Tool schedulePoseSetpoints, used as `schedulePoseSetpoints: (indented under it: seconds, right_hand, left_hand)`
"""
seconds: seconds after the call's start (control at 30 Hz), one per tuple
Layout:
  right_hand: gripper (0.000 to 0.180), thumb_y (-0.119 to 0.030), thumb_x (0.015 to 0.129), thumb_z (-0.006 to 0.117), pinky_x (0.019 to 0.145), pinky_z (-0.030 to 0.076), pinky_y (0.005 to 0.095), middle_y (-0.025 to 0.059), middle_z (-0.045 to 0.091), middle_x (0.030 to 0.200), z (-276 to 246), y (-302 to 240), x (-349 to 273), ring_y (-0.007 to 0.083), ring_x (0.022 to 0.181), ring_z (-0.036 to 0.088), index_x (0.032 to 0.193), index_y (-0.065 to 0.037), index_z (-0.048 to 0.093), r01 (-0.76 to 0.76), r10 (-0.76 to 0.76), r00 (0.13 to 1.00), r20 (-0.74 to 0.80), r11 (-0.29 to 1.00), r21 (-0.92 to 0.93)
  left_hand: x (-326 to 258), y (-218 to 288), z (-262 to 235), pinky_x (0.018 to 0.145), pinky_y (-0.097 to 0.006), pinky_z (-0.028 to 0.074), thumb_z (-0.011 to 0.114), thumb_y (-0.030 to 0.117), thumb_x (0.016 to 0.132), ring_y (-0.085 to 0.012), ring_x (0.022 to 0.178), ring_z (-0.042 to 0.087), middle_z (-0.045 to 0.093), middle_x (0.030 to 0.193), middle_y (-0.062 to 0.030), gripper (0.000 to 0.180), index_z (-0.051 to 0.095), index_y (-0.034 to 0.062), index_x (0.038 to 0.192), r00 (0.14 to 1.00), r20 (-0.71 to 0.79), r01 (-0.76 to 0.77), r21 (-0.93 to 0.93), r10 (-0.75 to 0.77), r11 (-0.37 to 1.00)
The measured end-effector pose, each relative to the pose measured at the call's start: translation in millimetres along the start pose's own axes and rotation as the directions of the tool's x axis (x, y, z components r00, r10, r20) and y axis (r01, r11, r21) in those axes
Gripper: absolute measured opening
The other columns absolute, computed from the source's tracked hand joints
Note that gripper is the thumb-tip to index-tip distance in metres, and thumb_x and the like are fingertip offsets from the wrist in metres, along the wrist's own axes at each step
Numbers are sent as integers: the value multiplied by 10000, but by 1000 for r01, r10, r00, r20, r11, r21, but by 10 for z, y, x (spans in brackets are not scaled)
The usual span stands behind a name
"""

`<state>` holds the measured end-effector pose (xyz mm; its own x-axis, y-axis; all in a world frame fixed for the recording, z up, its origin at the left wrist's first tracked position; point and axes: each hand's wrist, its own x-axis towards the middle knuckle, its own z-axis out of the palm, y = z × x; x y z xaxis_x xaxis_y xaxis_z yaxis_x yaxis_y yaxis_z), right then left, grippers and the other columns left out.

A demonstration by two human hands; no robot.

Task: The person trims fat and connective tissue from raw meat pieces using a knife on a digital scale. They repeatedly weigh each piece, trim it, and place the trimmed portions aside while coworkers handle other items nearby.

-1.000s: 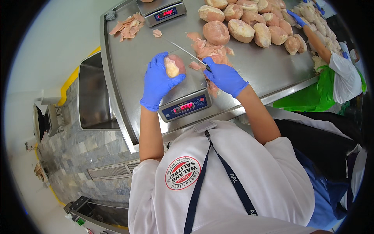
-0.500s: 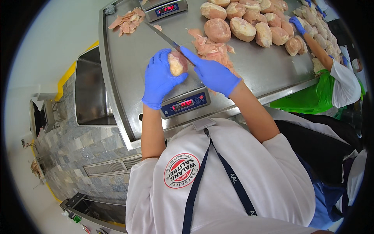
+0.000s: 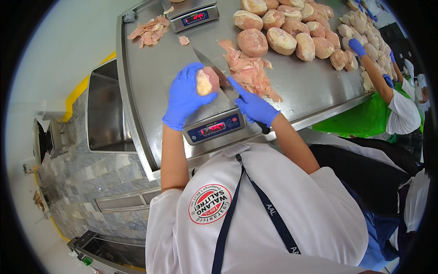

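Observation:
My left hand (image 3: 183, 98), in a blue glove, grips a rounded pink boneless ham (image 3: 207, 81) with a pale fatty side. It is held over the plate of a small digital scale (image 3: 214, 129); I cannot tell if the ham touches it. My right hand (image 3: 256, 106), also gloved in blue, is closed round the dark handle of a long knife (image 3: 211, 65), its index finger stretched along the blade. The blade lies close to the ham's right side, its tip pointing away from me. Thin meat trimmings (image 3: 248, 73) are heaped just beyond the knife.
Several hams (image 3: 282, 41) cover the back right of the steel table (image 3: 150, 77). Another scale (image 3: 193, 17) and more trimmings (image 3: 149, 32) are at the far left. A steel sink (image 3: 108, 107) stands left. A co-worker's gloved hand (image 3: 357, 47) reaches in at the right.
The knife has come back toward me, and my right hand has moved lower and nearer the table edge. My left hand still holds the ham, showing more of its pink side.

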<state>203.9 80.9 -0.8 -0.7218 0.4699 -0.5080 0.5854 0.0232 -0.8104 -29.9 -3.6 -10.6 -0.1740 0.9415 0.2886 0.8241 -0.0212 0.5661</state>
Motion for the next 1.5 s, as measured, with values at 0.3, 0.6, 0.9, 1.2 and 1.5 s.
schedulePoseSetpoints:
  seconds: [0.3, 0.6, 0.9, 1.2, 1.5]
  right_hand:
    - [695, -113, 985, 504, 692, 532, 395, 184, 656, 845, -148, -52, -47, 289, 673, 641, 1616, -218, 232, 352, -422, 886, -191, 882, -313]
    - [670, -80, 990, 467, 751, 529, 386, 213, 673, 975, -19, -17, 497, 302, 797, 671, 1611, -168, 230, 312, -389, 907, -160, 878, -361]
    - [727, -70, 981, 434, 553, 543, 385, 209, 666, 952, -1, -10, 481, 240, 630, 649, 1627, -197, 127, 141, -160, 986, -56, 956, -256]
    - [715, -101, 986, 494, 500, 502, 317, 126, 602, 826, 72, 293, 52, 158, 525, 551, 1622, -204, 185, 131, -151, 960, -235, 986, -100]
    - [758, -47, 938, 642, 475, 474, 273, 48, 609, 782, 17, 392, 176, 109, 548, 560, 1596, -184, 293, 300, -145, 896, -420, 894, 332]
  left_hand:
    - [47, 101, -21, 1031, -430, 461, 787, 374, 810, -352, 1176, 585, 626, 1285, -138, 559, 634, 85, 1264, 987, -162, 7, 57, 3, 998]
    - [68, 270, 141, 894, -423, 521, 749, 430, 773, -315, 1052, 643, 677, 1158, -109, 535, 668, 86, 1174, 984, -136, 128, 101, -113, 987]
    - [78, 290, 152, 937, -429, 514, 731, 434, 816, -342, 1086, 641, 665, 1196, -145, 562, 644, 74, 1240, 968, -139, 221, 78, -209, 972]
    - [30, 310, 126, 1037, -452, 461, 758, 502, 825, -408, 1231, 566, 568, 1338, -282, 830, 511, -48, 1396, 912, -130, 390, -20, -389, 920]
    - [-6, 508, 173, 1035, -479, 454, 851, 409, 711, -412, 1220, 548, 524, 1363, -240, 867, 494, 24, 1401, 962, -102, 270, 268, -252, 925]
